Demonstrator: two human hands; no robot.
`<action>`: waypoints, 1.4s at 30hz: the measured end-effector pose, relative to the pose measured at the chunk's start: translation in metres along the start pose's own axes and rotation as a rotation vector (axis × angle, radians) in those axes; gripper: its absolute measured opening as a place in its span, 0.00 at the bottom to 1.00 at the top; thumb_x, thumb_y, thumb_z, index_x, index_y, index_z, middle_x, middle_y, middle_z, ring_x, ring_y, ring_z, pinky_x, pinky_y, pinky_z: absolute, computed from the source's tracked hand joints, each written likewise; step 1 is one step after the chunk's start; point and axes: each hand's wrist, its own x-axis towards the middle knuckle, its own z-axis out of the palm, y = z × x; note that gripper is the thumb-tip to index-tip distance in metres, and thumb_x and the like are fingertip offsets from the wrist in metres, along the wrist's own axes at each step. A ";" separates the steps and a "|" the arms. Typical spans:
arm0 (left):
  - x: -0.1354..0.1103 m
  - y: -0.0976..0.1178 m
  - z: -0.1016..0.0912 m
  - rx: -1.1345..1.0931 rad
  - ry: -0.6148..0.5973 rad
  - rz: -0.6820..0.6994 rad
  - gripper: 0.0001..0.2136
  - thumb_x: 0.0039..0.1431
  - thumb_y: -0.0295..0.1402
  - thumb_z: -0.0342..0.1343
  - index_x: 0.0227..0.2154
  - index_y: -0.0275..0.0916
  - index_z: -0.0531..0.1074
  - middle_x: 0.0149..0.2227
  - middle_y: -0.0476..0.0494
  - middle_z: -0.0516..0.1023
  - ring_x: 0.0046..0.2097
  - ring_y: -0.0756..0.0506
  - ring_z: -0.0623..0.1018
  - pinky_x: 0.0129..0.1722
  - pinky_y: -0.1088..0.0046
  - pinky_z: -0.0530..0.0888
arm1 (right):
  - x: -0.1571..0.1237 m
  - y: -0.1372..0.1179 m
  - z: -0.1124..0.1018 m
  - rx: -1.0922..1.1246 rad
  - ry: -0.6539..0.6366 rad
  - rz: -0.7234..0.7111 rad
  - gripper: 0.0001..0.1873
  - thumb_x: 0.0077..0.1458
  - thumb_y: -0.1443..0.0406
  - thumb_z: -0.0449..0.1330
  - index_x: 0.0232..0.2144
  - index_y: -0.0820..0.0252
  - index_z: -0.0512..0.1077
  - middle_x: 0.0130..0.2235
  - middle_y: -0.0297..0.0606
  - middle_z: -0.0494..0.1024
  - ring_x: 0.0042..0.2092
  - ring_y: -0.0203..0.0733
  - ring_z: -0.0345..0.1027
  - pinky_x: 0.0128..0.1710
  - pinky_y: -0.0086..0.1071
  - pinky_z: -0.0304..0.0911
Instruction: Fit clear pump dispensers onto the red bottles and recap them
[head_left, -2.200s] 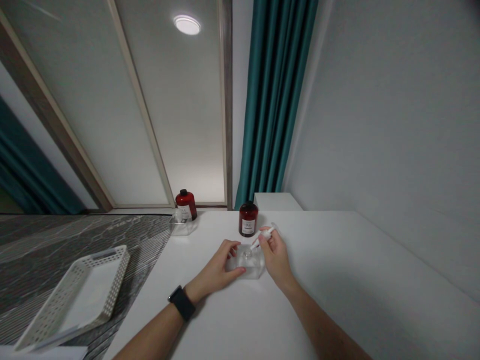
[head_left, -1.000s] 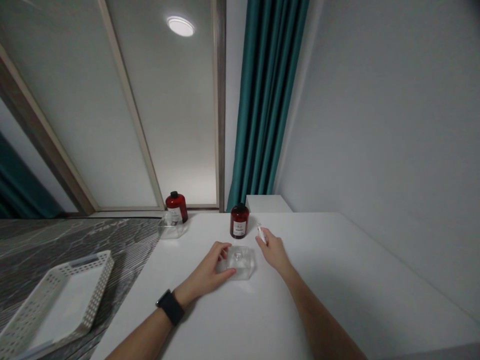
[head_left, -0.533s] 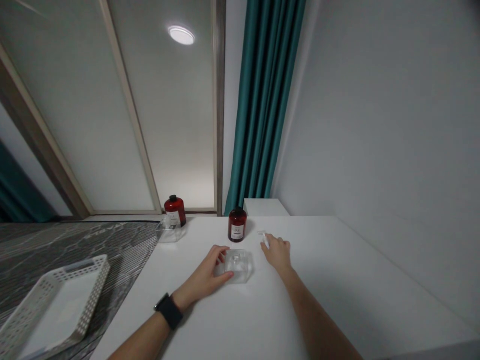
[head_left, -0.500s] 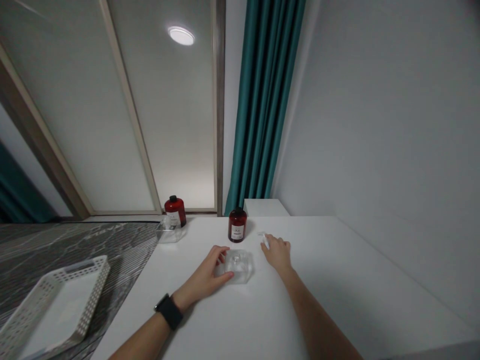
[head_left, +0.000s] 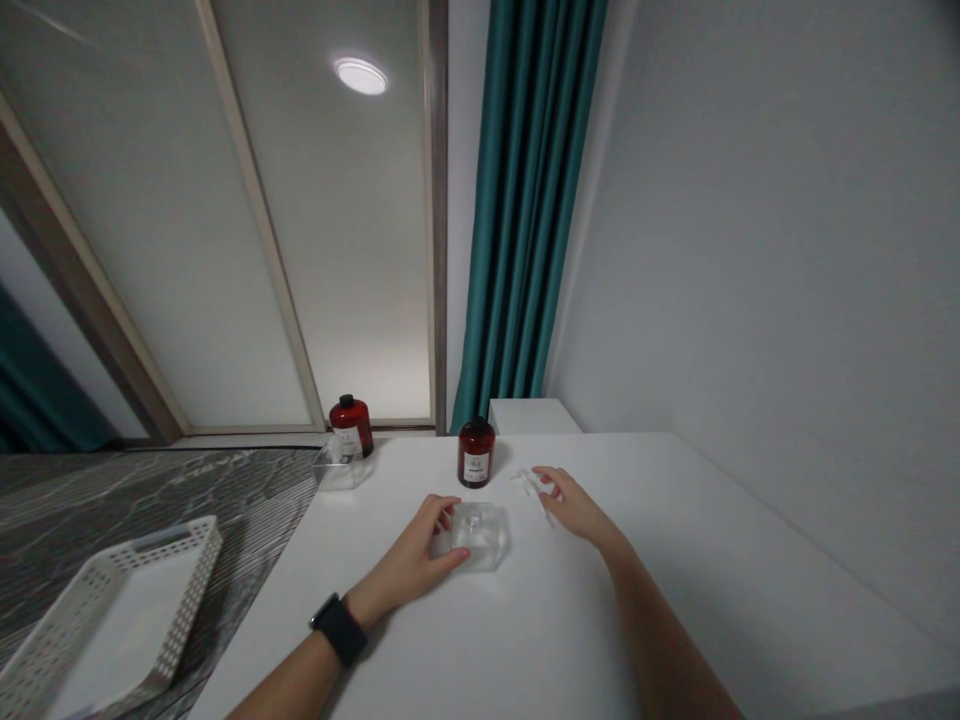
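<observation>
A clear glass bottle (head_left: 478,535) with a square body stands on the white table (head_left: 675,560). My left hand (head_left: 416,558) is wrapped round its left side, thumb at the front. A small white pump piece (head_left: 535,489) lies on the table just behind and right of the bottle. My right hand (head_left: 574,505) rests flat beside that piece, fingers stretched out and holding nothing. A dark red bottle (head_left: 475,453) with a black cap stands right behind the clear one.
A second dark red bottle (head_left: 351,426) and another clear glass bottle (head_left: 337,467) stand at the table's far left edge. A white perforated tray (head_left: 112,610) sits on the dark patterned surface at left. A low white box (head_left: 532,415) and teal curtain are behind.
My right hand has carried the white pump piece away from the clear bottle's mouth, laid it on the table and let go. My left hand has stayed on the bottle.
</observation>
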 end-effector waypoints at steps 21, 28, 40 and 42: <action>0.000 -0.008 0.001 0.034 -0.007 0.010 0.23 0.57 0.30 0.59 0.55 0.41 0.62 0.45 0.43 0.69 0.45 0.42 0.71 0.48 0.62 0.71 | 0.026 0.034 0.020 -0.169 0.192 0.106 0.20 0.60 0.64 0.55 0.54 0.56 0.70 0.50 0.42 0.77 0.46 0.48 0.70 0.49 0.39 0.59; -0.001 -0.008 0.001 0.048 -0.017 0.018 0.22 0.58 0.30 0.58 0.55 0.42 0.62 0.47 0.43 0.68 0.46 0.42 0.71 0.49 0.61 0.70 | 0.027 0.034 0.021 -0.192 0.208 0.118 0.19 0.61 0.62 0.55 0.54 0.56 0.71 0.48 0.41 0.78 0.47 0.47 0.70 0.49 0.38 0.59; -0.001 -0.011 0.002 0.036 -0.006 0.019 0.23 0.57 0.30 0.59 0.55 0.42 0.62 0.45 0.43 0.68 0.46 0.42 0.71 0.49 0.61 0.70 | 0.021 0.025 0.017 -0.184 0.165 0.117 0.21 0.62 0.62 0.52 0.57 0.55 0.68 0.52 0.45 0.74 0.54 0.51 0.67 0.53 0.43 0.58; -0.002 -0.010 0.002 0.038 -0.008 0.020 0.23 0.58 0.30 0.58 0.55 0.42 0.62 0.46 0.43 0.68 0.46 0.42 0.71 0.49 0.61 0.70 | 0.019 0.022 0.016 -0.179 0.141 0.105 0.22 0.62 0.63 0.52 0.58 0.53 0.68 0.55 0.45 0.73 0.57 0.51 0.64 0.55 0.45 0.57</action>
